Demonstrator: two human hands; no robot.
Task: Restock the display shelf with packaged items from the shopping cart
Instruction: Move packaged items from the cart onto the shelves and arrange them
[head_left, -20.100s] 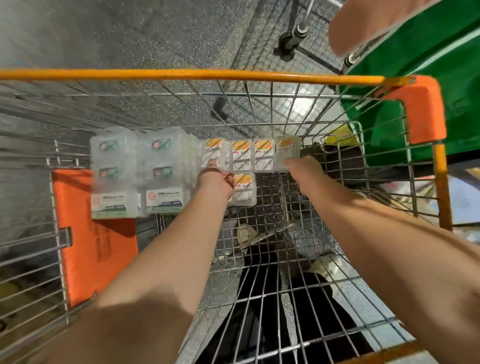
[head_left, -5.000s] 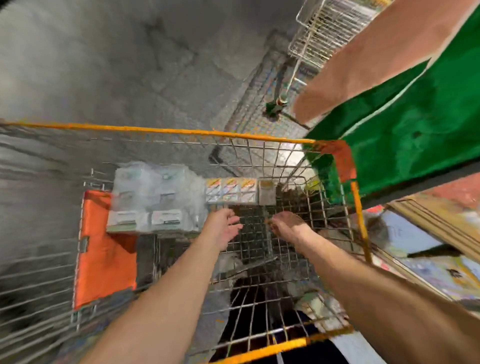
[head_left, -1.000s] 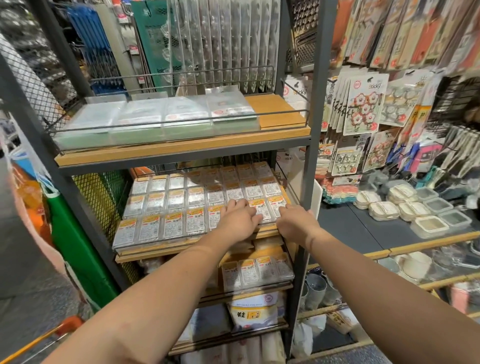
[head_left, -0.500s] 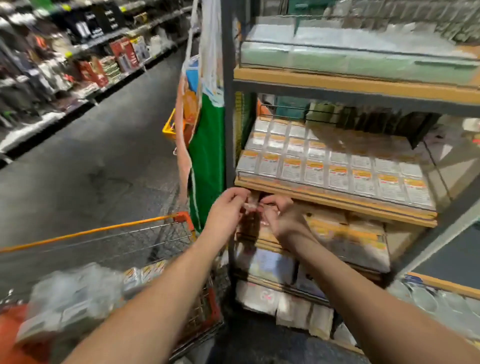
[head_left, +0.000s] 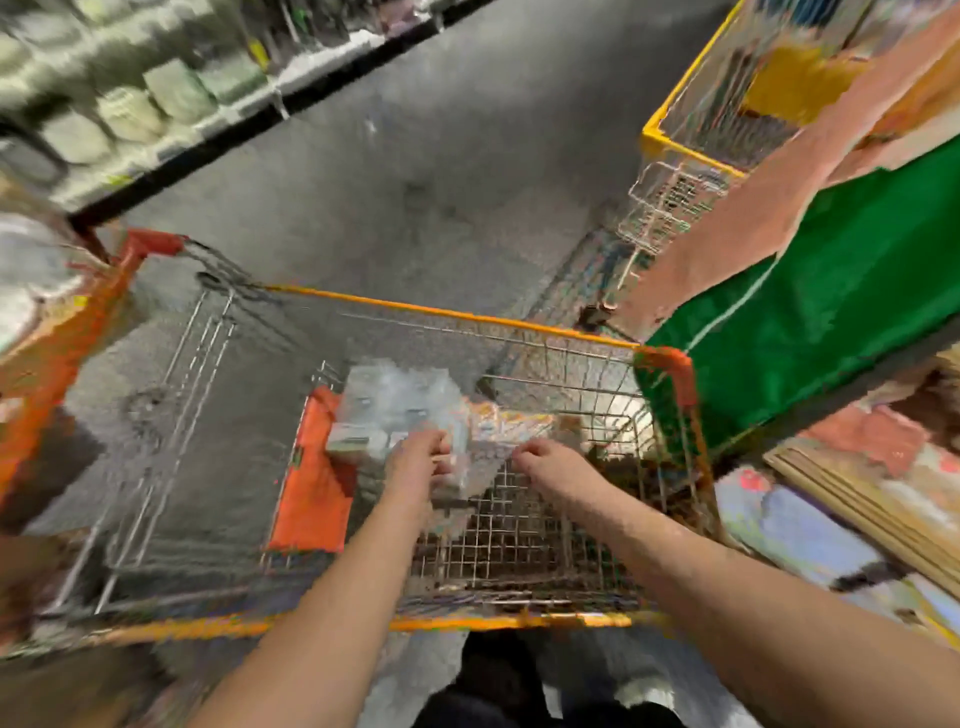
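Note:
The view is blurred. I look down into the orange-rimmed wire shopping cart (head_left: 457, 312). At its far end lies a bundle of clear plastic packs (head_left: 395, 405), and a row of small packs with orange-yellow labels (head_left: 511, 422) lies to its right. My left hand (head_left: 418, 460) reaches in with curled fingers at the edge of the clear bundle, a small pale pack just beside it. My right hand (head_left: 545, 460) is down by the row of small packs, fingers curled. The blur hides whether either hand holds a pack. The display shelf is out of view.
An orange plastic flap (head_left: 311, 493) lies in the cart at left. A green hanging bag (head_left: 831, 312) crowds the cart's right corner. A yellow-rimmed wire basket (head_left: 675, 150) stands beyond it. Stocked shelves (head_left: 156, 104) line the far side of the grey aisle floor.
My view has swung from the display shelf down to the cart. Both hands have left the shelf edge and now reach into the cart at the packs.

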